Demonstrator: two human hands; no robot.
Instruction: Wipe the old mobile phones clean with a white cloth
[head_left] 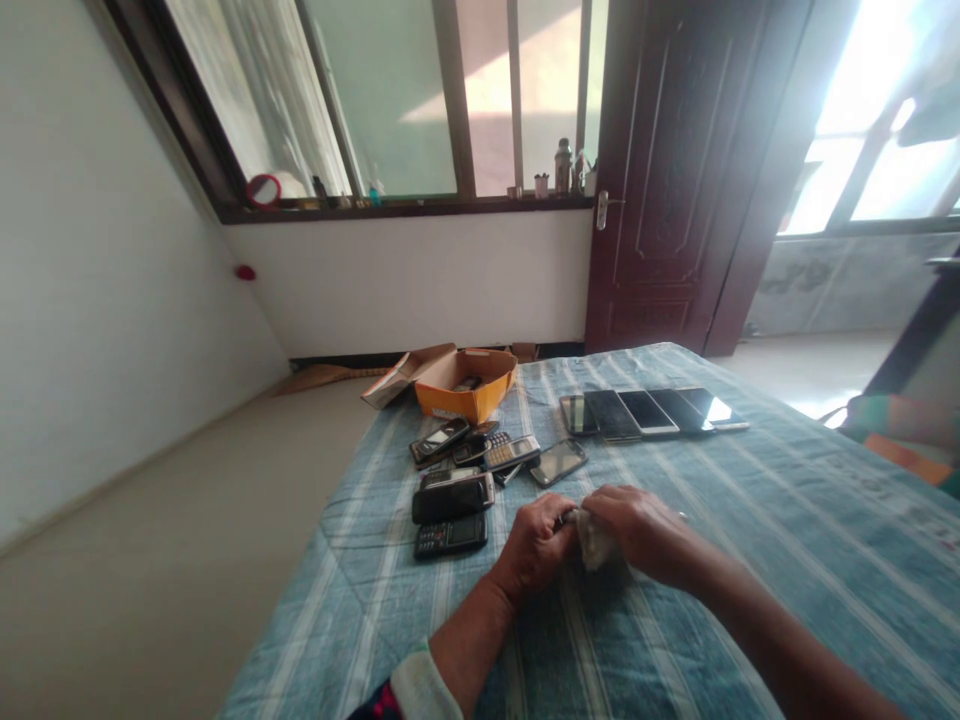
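Both my left hand [534, 545] and right hand [637, 525] clutch a cloth [592, 540] over the striped tablecloth [750, 520], phones [450, 500] nearby.

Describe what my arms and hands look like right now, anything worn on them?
Both are bare, no gloves. Behind the left hand, the forearm meets a pale cuff over a dark sleeve with red marks. The right hand and forearm show no sleeve in view. A glint on one right finger may be a ring.

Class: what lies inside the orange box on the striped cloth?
One dark phone-like thing shows inside the orange box; its near wall hides the rest of the floor.
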